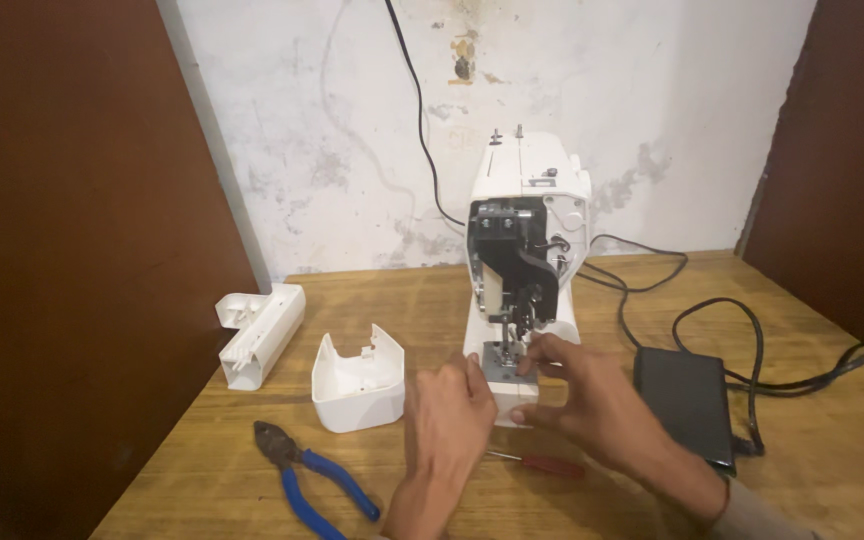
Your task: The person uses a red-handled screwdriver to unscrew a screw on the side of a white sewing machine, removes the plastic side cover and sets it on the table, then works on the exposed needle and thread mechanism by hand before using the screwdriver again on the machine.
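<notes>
While both hands work at the needle end of the machine, the scene reads as follows.

Machine: a white sewing machine [527, 190] stands upright near the back of the wooden counter [232, 480], its end cover off so the dark inner mechanism and needle bar show.

Left hand: the left hand [449, 412] rests against the front left of the machine's base, fingers loosely curled and closed on nothing, steadying the body.

Right hand: the right hand [584, 392] reaches in from the right, its fingertips pinched narrow at the metal needle plate [501, 362]; I cannot tell whether they hold a small part.

Step in hand: seemingly fine work at the needle plate or presser foot area, with the machine partly stripped.

Next move: it probably calls for a steady base and a precise fingertip grip, since the space under the needle bar is tight.

Removed covers: two white plastic covers, one long [260, 335] and one cup-shaped [357, 380], lie well apart from the machine on the left.

Tools: blue-handled pliers [314, 480] lie near the front edge; a red-handled screwdriver [542, 463] lies between the forearms.

Pedal: a black foot pedal [685, 400] with its cable sits to the right.
</notes>
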